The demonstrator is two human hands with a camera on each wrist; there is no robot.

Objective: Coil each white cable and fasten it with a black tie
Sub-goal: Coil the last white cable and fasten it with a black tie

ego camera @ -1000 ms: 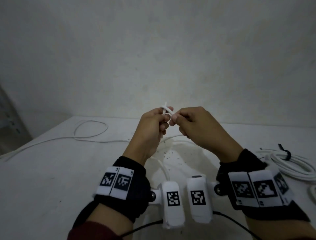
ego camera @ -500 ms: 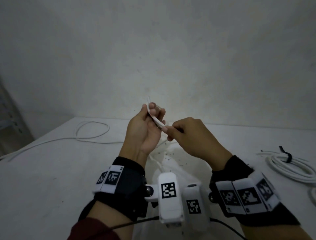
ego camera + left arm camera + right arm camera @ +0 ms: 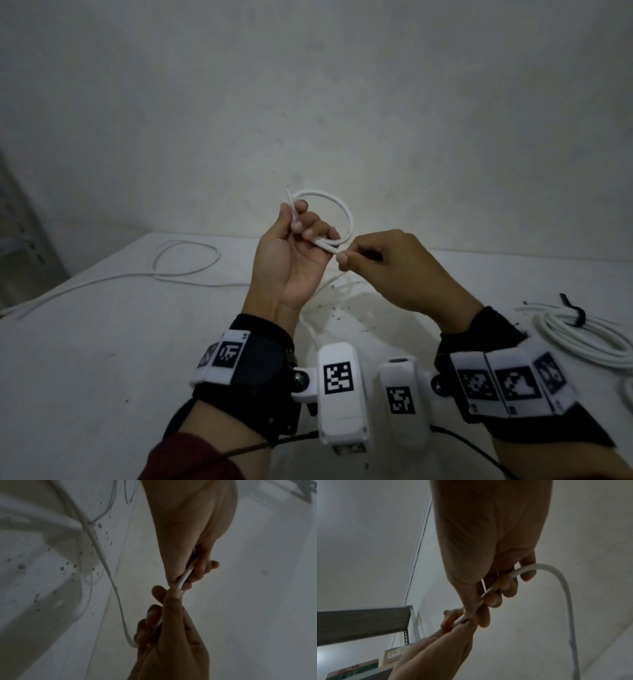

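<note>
White cable [image 3: 346,212]: one small loop, raised above the counter [image 3: 85,342], standing just past the left fingers, its free end poking up beyond the thumb. Left hand [image 3: 294,253]: palm toward the wearer, fingers curled round the loop's crossing. Right hand [image 3: 394,267]: touching the left fingertips, thumb and forefinger pinched on the same cable, whose remainder dropped below both hands to the counter. Coiled cable [image 3: 582,339]: well right of the right wrist, bound by a black tie [image 3: 573,311].
</note>
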